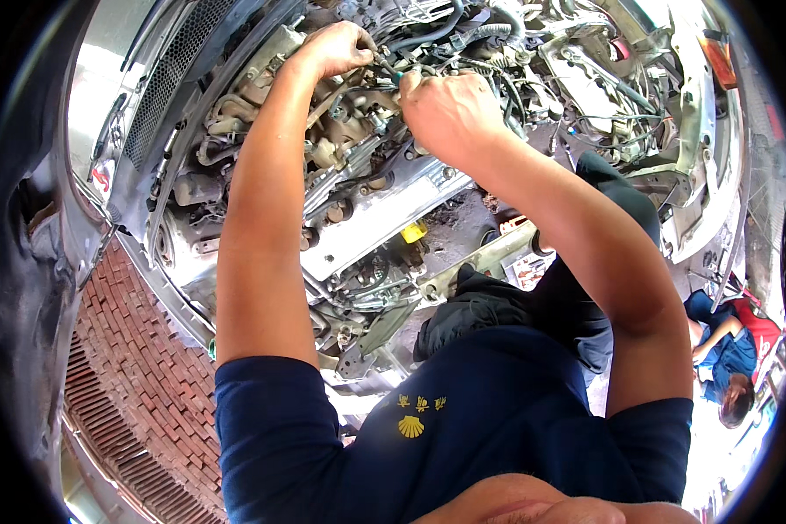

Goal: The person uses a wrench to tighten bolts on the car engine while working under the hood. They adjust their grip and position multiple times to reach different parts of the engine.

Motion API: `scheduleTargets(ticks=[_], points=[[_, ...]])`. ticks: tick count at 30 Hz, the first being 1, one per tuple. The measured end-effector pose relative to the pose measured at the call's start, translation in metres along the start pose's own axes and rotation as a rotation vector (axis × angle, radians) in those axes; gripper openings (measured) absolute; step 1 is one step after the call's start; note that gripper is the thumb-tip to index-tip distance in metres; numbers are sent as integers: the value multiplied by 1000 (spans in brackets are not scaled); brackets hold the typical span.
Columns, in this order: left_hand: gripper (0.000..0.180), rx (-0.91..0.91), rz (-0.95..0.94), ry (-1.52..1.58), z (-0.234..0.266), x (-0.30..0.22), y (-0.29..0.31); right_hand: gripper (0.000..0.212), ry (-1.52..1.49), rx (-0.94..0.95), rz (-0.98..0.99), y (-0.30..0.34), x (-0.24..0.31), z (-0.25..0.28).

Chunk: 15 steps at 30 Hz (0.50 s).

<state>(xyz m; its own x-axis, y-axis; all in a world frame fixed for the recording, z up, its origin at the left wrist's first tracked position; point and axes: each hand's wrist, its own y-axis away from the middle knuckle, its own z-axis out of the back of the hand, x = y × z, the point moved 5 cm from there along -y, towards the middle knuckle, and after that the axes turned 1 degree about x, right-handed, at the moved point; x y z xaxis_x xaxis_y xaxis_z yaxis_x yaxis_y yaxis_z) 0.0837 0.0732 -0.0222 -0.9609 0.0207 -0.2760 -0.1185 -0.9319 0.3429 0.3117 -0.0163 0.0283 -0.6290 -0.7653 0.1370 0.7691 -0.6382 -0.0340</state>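
My left hand (334, 51) reaches into the upper part of an opened car engine bay, its fingers bent together in a pinch beside hoses and wiring. What lies between those fingertips is too small to make out. Just to its right, my right hand (454, 113) is closed with the thumb pressed on a slim dark piece with a green part (399, 78); its exact kind does not show. The slim piece slants up toward the left fingertips. Below both hands sits the engine (341, 131), with metal castings, pipes and a long pale cover (384, 218).
Black hoses (428, 35) and loose wiring crowd the top. The car's front frame (694, 157) curves down the right side. A yellow piece (414, 231) lies low in the bay. Red brick paving (140, 367) shows at left. Another person (725, 354) is at lower right.
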Motion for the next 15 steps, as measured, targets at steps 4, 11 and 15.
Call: scheduleTargets(ticks=[4, 11, 15], points=[[32, 12, -21, -42, 0, 1, 6, 38, -437, 213, -290, -10, -1, -2], [31, -1, 28, -24, 5, -8, 7, 49, -567, 205, -401, -12, -10, 3], [35, 52, -38, -64, 5, -9, -9, 49, 46, 89, -62, -1, 10, 22]])
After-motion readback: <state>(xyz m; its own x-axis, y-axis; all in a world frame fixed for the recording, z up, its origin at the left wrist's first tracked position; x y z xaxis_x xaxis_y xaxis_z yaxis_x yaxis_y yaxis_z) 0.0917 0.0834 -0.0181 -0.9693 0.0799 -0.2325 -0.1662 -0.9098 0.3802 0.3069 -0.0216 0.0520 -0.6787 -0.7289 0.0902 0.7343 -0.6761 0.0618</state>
